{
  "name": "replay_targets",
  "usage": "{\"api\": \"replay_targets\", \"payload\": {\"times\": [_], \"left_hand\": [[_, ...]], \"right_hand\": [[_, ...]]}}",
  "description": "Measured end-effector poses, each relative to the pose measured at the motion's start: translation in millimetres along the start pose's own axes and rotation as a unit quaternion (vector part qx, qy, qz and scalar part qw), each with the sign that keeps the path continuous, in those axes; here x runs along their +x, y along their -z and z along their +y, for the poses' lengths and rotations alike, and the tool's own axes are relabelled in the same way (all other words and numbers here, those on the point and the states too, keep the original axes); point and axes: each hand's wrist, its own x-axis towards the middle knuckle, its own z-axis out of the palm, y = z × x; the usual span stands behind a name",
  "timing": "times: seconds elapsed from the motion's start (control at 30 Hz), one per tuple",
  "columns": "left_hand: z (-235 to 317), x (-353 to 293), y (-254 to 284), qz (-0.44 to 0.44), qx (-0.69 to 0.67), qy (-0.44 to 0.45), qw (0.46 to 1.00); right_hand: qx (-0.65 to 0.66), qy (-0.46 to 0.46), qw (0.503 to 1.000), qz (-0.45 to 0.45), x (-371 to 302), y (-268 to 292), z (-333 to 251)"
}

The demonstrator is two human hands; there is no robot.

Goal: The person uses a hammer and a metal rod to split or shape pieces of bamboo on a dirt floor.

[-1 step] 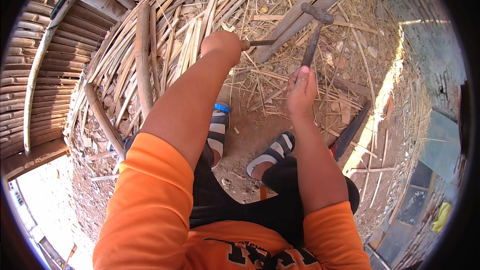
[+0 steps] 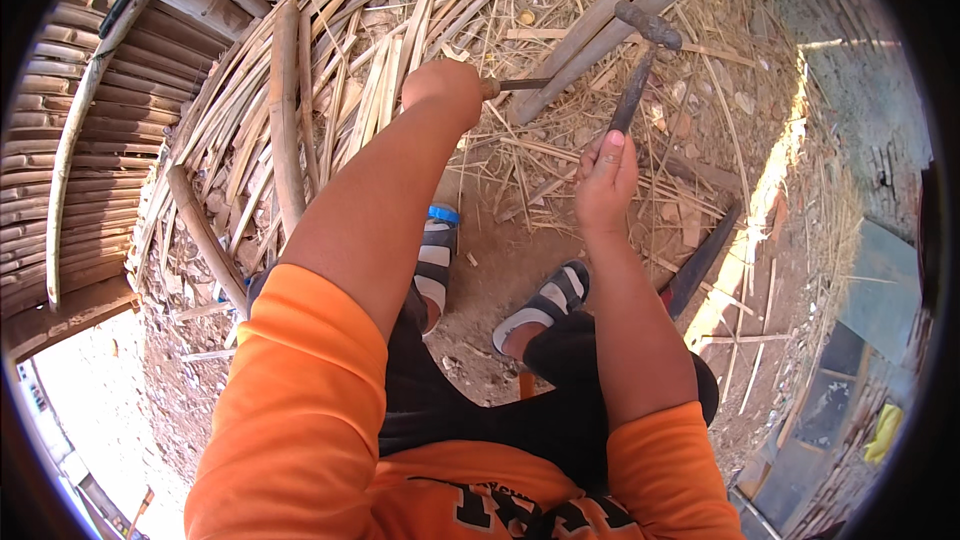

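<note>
My left hand (image 2: 443, 95) is closed around the wooden grip of a wooden-handled blade (image 2: 523, 84). Its metal part points right and meets the near end of a weathered bamboo pole (image 2: 585, 58), which has a long split running up it. How deep the blade sits in the pole I cannot tell. Farther right, my right hand (image 2: 606, 185) grips a hammer (image 2: 631, 95) by its dark handle, thumb along the top. The hammer's head is raised near the pole's right side, apart from the blade in this view.
Long split bamboo strips (image 2: 385, 75) lie heaped at the far left, beside thicker poles (image 2: 285, 120). A dark blade-like tool (image 2: 705, 260) rests right of my knee. My sandalled feet (image 2: 545, 305) stand on dirt. A slatted bamboo wall (image 2: 100, 140) rises at left.
The hammer in my right hand has shifted slightly to the right, its head tilting farther that way. My left hand, the blade and the pole look unmoved.
</note>
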Motion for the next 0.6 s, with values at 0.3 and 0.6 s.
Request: {"api": "replay_targets", "payload": {"times": [0.3, 0.6], "left_hand": [[4.0, 1.7, -10.0, 0.019, -0.018, -0.024, 0.999], [1.3, 6.0, -15.3, 0.004, -0.012, -0.004, 1.0]], "right_hand": [[-0.166, -0.076, 0.981, -0.058, -15.9, 1.9, 61.1], [-0.273, -0.051, 0.959, -0.063, -28.1, 0.6, 58.7]]}}
